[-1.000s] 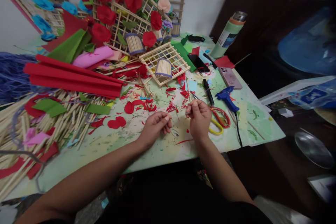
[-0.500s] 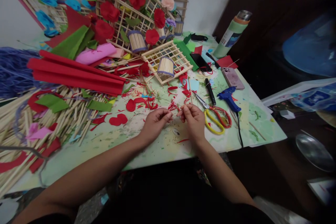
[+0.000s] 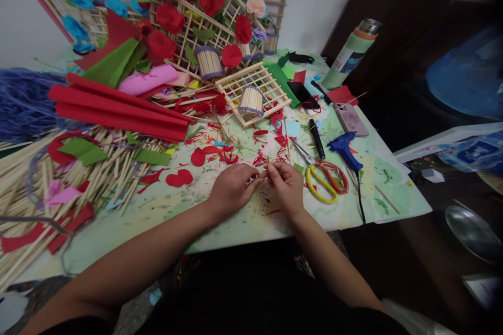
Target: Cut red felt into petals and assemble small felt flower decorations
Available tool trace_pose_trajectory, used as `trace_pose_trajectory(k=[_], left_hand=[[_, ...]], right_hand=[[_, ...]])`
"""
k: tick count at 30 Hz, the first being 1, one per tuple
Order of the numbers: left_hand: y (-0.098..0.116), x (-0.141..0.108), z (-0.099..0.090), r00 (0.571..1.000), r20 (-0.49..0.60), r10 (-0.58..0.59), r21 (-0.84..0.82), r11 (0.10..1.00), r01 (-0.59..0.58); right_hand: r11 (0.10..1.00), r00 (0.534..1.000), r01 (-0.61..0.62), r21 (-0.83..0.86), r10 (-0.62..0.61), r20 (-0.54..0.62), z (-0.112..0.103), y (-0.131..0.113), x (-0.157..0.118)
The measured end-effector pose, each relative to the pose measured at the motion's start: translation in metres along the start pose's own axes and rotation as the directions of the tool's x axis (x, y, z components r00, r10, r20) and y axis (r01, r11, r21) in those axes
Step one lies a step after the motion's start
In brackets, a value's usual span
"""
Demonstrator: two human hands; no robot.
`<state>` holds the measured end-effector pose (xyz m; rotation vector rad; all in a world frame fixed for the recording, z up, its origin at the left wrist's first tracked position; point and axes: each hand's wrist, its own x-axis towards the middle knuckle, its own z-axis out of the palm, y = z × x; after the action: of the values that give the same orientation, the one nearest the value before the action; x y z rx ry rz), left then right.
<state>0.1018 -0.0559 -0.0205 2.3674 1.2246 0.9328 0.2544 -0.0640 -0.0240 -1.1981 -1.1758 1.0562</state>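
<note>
Above the front of the table my left hand (image 3: 234, 188) and my right hand (image 3: 286, 184) meet, each with thumb and finger pinched together. Whatever is between the fingertips is too small to make out. Red paper scraps (image 3: 260, 158) lie just beyond the fingertips. Left of my left hand are red paper petals (image 3: 179, 178). Scissors (image 3: 321, 183) with one yellow and one red handle rest close to my right hand, blades spread a little. A black marker (image 3: 317, 139) and a blue hot glue gun (image 3: 344, 149) lie beyond them.
Bamboo sticks (image 3: 118, 172) and folded red paper (image 3: 121, 110) cover the left side. A small bamboo lattice with a basket (image 3: 251, 100) lies in the middle, with paper-flower lattices (image 3: 208, 26) behind. A green bottle (image 3: 349, 55) and pink phone (image 3: 351, 118) stand and lie at right.
My left hand has turned over and moved to the right, so its fingertips now meet those of my right hand. The view has shifted slightly.
</note>
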Motion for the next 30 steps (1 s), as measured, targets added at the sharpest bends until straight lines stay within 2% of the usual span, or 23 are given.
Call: trace_pose_trajectory(k=[4, 7, 10, 13, 15, 17, 19, 22, 25, 30], left_hand=[[-0.001, -0.001, -0.001, 0.992, 0.020, 0.125, 0.049, 0.991, -0.126], [0.000, -0.001, -0.003, 0.993, 0.004, 0.114, 0.006, 0.993, -0.114], [0.001, 0.000, -0.005, 0.997, -0.071, 0.021, -0.124, 0.992, -0.030], [0.001, 0.003, -0.006, 0.975, -0.149, -0.168, -0.289, 0.950, 0.119], [-0.001, 0.004, -0.005, 0.951, -0.144, -0.272, -0.402, 0.895, 0.195], [-0.003, 0.005, -0.003, 0.941, -0.120, -0.317, -0.482, 0.847, 0.224], [-0.004, 0.006, -0.002, 0.945, -0.116, -0.307, -0.509, 0.835, 0.209], [-0.005, 0.007, -0.001, 0.962, -0.141, -0.232, -0.491, 0.861, 0.136], [-0.005, 0.009, -0.002, 0.977, -0.146, -0.155, -0.484, 0.872, 0.065], [-0.009, 0.012, -0.005, 0.994, -0.096, -0.052, -0.472, 0.882, 0.000]], right_hand=[[0.996, 0.999, 0.043, -0.079, -0.043, 0.005, -0.002, -0.001, 0.000], [0.994, 0.999, 0.051, -0.098, -0.051, 0.008, -0.003, -0.002, 0.000], [0.997, 0.998, 0.050, -0.051, -0.051, -0.024, -0.005, -0.001, 0.000], [0.999, 0.999, 0.022, 0.028, -0.021, -0.046, -0.006, 0.000, 0.001], [0.997, 1.000, -0.030, 0.073, 0.030, 0.001, -0.005, 0.001, 0.002], [0.987, 0.990, -0.110, 0.115, 0.099, 0.098, -0.003, 0.002, 0.003], [0.972, 0.968, -0.186, 0.143, 0.156, 0.196, -0.002, 0.004, 0.003], [0.964, 0.943, -0.226, 0.144, 0.179, 0.279, -0.001, 0.006, 0.003], [0.969, 0.940, -0.212, 0.124, 0.168, 0.297, -0.002, 0.006, 0.003], [0.974, 0.938, -0.199, 0.106, 0.157, 0.309, -0.004, 0.003, 0.003]])
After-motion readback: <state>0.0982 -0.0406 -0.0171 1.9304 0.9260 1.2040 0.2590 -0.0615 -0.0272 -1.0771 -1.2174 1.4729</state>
